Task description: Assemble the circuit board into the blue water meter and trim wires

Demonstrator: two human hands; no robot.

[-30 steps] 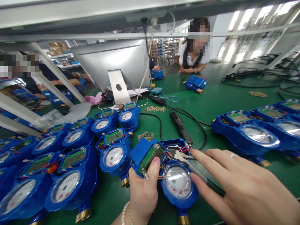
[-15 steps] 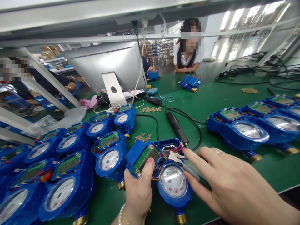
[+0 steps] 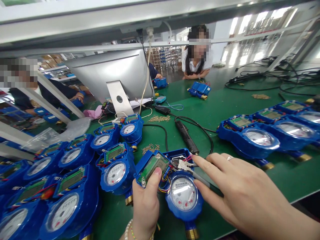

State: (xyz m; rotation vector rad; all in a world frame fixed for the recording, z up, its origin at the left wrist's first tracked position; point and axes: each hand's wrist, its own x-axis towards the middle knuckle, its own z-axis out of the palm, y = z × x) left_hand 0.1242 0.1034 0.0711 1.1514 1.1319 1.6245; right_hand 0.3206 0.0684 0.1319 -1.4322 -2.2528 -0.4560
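Note:
A blue water meter [image 3: 183, 196] with a round dial lies on the green bench in front of me. My left hand [image 3: 146, 205] grips its opened blue lid with the green circuit board [image 3: 151, 165], thumb pressed on the board. My right hand [image 3: 240, 193] holds small pliers [image 3: 186, 165], whose jaws sit among the coloured wires in the meter's open compartment [image 3: 181, 156]. The fingers are spread along the tool's handle.
Several more blue meters [image 3: 113, 170] crowd the left; another row [image 3: 250, 138] lies at the right. A black electric screwdriver [image 3: 186, 136] with cable and piles of brass screws [image 3: 150, 147] lie behind. A monitor's back [image 3: 112, 76] stands farther off. Other people work across the bench.
The view has shifted slightly; the meter and both hands sit a little left and lower in frame. My grip on the lid and the pliers stays the same.

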